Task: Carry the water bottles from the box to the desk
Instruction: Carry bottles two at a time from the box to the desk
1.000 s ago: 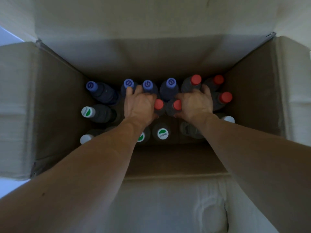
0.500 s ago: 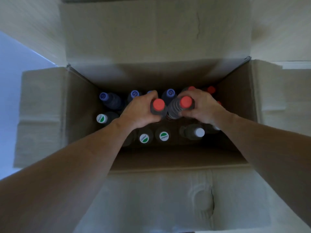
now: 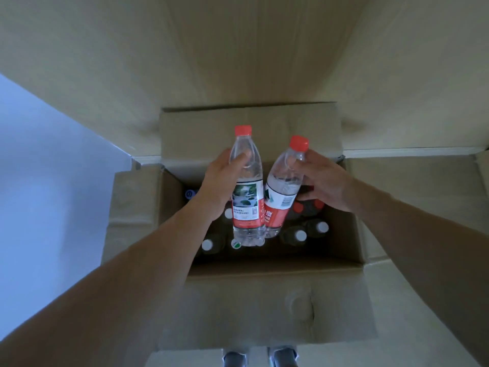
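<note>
Both clear plastic water bottles with red caps are now out of the open brown cardboard box, where half a second ago they were only just rising from among the others, and a second ago both hands were still down among the caps. The left hand has its grip wrapped round the upper body of the left red-capped bottle, thumb across the clear shoulder; this bottle hangs nearly upright above the middle of the box. The right hand holds the right red-capped bottle by its neck and shoulder, tilted so its base leans toward the other; the two labels touch or nearly touch low down.

Below them, the remaining bottles stand in the box, white, red and blue caps showing in the shadow, so many loads are left. The box sits on a pale wood-grain floor with its flaps folded out, beside a white wall at the left. The table is not in view.

By my reading the lift is done and the carry begins: the person must turn away from the box toward the table. The neck-held bottle looks the less secure of the two.
</note>
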`<act>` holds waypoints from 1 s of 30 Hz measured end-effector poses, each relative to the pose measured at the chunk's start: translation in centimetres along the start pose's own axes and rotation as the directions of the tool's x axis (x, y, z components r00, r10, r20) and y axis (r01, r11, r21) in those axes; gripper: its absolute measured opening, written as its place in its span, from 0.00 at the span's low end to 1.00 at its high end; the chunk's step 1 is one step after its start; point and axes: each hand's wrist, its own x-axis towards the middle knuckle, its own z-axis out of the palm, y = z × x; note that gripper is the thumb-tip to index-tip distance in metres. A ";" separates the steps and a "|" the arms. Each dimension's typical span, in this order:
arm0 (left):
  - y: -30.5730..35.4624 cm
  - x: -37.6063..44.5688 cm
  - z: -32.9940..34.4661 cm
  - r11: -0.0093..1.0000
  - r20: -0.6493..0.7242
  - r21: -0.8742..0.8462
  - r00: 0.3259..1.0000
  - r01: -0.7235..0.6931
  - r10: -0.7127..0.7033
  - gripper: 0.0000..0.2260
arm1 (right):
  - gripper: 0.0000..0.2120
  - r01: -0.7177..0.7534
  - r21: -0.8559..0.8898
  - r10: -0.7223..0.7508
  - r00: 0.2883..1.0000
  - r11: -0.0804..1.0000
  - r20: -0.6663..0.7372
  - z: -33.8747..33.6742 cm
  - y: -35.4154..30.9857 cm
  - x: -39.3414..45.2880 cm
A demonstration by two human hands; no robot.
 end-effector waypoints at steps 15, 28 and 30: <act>14.1 -9.3 1.7 0.966 0.140 -0.149 0.971 0.212 -0.192 0.26 | 0.32 0.057 0.154 -0.027 0.981 0.986 -0.193 3.1 -12.9 -9.8; 23.4 -15.8 6.2 0.998 0.078 -0.026 0.995 0.061 -0.059 0.31 | 0.30 0.083 0.275 -0.022 0.975 0.958 -0.219 0.4 -19.8 -19.1; 25.1 -16.5 7.0 0.997 0.153 -0.038 0.986 0.074 -0.068 0.28 | 0.31 0.080 0.257 -0.027 0.979 0.963 -0.201 -0.6 -20.8 -20.9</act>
